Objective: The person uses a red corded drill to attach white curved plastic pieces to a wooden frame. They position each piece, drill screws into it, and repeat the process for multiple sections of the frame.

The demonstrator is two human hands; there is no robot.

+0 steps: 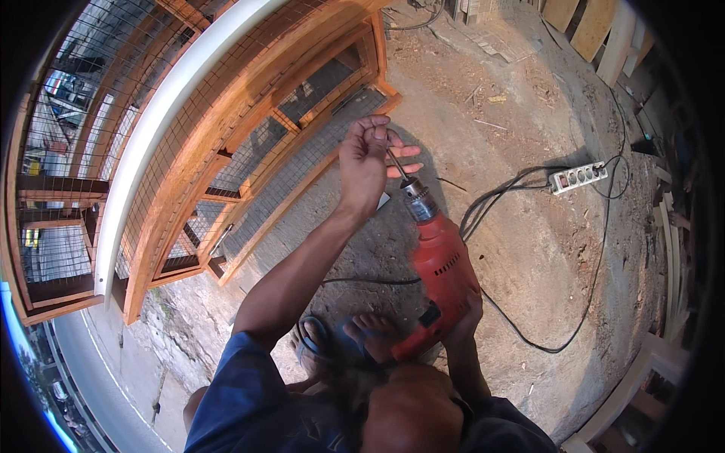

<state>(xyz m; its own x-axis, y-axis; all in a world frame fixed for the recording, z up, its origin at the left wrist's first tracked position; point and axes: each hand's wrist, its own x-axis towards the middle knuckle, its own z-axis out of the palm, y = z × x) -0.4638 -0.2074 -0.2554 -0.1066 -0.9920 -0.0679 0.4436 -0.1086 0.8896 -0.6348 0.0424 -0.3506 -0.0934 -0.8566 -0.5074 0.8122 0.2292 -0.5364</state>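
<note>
Nearest the camera, at the lower middle of the frame, the right hand is wrapped around the grip of a red drill, whose nose points up toward the centre. Above it the left hand is closed with its fingers pinching the drill bit that stands in the metal chuck. Bare feet in blue sandals show below on the dirt ground. A black cord loops to the right, toward a white power strip (upper right of the frame). A wooden cage with wire mesh fills the upper left. To seat a bit well, it probably should sit straight and deep in the chuck, with the trigger finger kept clear while the other fingers are on the bit.
</note>
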